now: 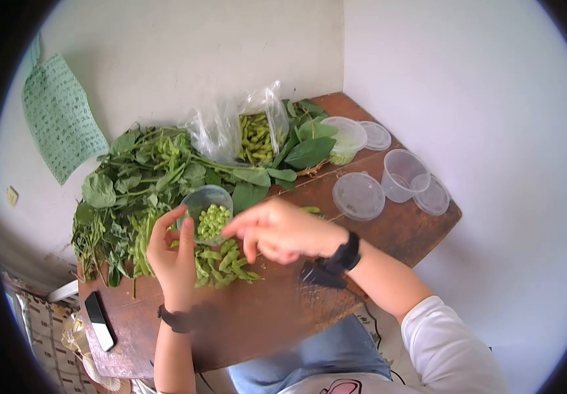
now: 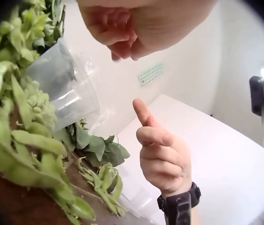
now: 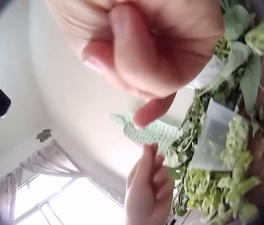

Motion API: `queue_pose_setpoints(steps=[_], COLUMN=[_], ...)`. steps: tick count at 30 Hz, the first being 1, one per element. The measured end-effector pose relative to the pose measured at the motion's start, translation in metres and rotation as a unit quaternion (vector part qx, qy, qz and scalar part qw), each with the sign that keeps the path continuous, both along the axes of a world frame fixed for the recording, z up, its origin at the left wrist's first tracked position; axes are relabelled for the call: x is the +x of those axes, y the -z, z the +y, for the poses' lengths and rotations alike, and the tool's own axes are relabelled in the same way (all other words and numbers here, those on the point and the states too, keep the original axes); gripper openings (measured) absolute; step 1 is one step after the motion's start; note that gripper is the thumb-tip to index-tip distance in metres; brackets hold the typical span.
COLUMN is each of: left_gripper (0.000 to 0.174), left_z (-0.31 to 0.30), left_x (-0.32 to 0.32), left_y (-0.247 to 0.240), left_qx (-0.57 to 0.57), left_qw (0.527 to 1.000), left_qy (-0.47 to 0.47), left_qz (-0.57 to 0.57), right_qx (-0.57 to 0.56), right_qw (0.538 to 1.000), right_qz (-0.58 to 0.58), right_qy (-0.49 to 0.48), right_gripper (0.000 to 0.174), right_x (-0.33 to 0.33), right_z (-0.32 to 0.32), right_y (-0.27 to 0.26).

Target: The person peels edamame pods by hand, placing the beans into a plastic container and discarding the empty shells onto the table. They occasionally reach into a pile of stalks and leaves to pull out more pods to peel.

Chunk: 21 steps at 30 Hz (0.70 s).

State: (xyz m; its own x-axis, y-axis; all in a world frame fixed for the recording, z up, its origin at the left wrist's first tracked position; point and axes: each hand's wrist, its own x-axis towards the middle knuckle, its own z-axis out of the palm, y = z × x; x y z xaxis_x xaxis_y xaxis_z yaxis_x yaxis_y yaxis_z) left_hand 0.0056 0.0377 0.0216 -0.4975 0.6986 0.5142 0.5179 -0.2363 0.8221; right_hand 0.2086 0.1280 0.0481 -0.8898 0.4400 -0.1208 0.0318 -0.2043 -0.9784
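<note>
A clear plastic cup (image 1: 206, 195) holds shelled green beans (image 1: 213, 222) and stands tilted among the greens; the right wrist view shows the cup (image 3: 211, 140) from the side. At the cup's left side is my left hand (image 1: 170, 256), its thumb and fingers apart and loosely bent, nothing seen between them. My right hand (image 1: 283, 230) hovers just right of the cup, index finger stretched toward it and the other fingers curled in; no object shows in it. Green soybean pods (image 1: 227, 266) lie in front of the cup, between the hands.
Leafy bean stalks (image 1: 139, 177) cover the table's back left. Behind them stands a clear bag of pods (image 1: 256, 139). Plastic lids (image 1: 359, 196) and an empty tub (image 1: 405, 176) sit at the right. A phone (image 1: 99, 322) lies at the left edge of the brown table (image 1: 257, 322).
</note>
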Motion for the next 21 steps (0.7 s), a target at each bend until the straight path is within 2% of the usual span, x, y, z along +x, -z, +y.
queue_pose_setpoints(steps=[1,2,3,4,6,7,8,9,10,12,13,14,16,18,20,21], left_gripper=[0.017,0.016,0.023,0.042,0.055,0.063,0.063,0.064,0.066,0.067,0.068,0.068,0.067,0.064,0.062,0.062], left_z=[-0.008,-0.016,-0.022,-0.026,-0.034,-0.034,-0.035,-0.036,-0.037,-0.039,-0.039,-0.038,-0.038,-0.037,-0.039,-0.041], left_x=[-0.002,-0.003,0.005,0.007,0.01,0.012,0.011,0.011,0.011,0.007,0.005,0.005,0.006,0.007,0.008,0.007], left_y=[-0.001,-0.004,-0.012,-0.012,-0.002,0.001,0.005,0.01,0.014,0.022,0.023,0.022,0.02,0.019,0.019,0.02], left_qx=[-0.05,-0.098,-0.137,-0.166,-0.205,-0.21,-0.21,-0.217,-0.225,-0.238,-0.25,-0.249,-0.26,-0.251,-0.262,-0.262], left_qw=[0.997,0.989,0.978,0.964,0.934,0.93,0.929,0.914,0.898,0.887,0.877,0.877,0.872,0.873,0.876,0.875], left_qy=[0.035,0.068,0.105,0.159,0.207,0.219,0.22,0.229,0.238,0.241,0.246,0.25,0.229,0.235,0.236,0.236], left_qz=[-0.046,-0.092,-0.117,-0.136,-0.208,-0.208,-0.212,-0.254,-0.295,-0.313,-0.328,-0.325,-0.345,-0.346,-0.33,-0.331], right_qx=[0.005,0.057,0.073,0.105,0.231,0.232,0.288,0.343,0.344,0.418,0.43,0.431,0.425,0.441,0.389,0.372], right_qw=[0.999,0.994,0.984,0.972,0.93,0.93,0.914,0.893,0.892,0.86,0.863,0.862,0.856,0.849,0.887,0.89], right_qz=[0.03,0.027,0.002,-0.025,-0.111,-0.113,-0.145,-0.178,-0.181,-0.268,-0.252,-0.253,-0.293,-0.29,-0.23,-0.236], right_qy=[0.043,0.093,0.161,0.21,0.262,0.262,0.247,0.231,0.229,0.118,0.083,0.087,0.039,0.045,0.093,0.115], right_gripper=[0.03,0.026,0.024,0.024,0.025,0.025,0.026,0.028,0.028,0.034,0.036,0.036,0.034,0.03,0.029,0.029], right_x=[0.005,0.011,0.015,0.02,0.025,0.03,0.036,0.04,0.047,0.058,0.063,0.063,0.06,0.056,0.053,0.051], right_z=[0.007,0.013,0.02,0.026,0.037,0.047,0.057,0.062,0.067,0.072,0.074,0.076,0.077,0.077,0.079,0.075], right_y=[-0.003,-0.009,-0.011,-0.011,-0.01,-0.003,0.01,0.013,0.014,0.014,0.017,0.019,0.021,0.023,0.03,0.024])
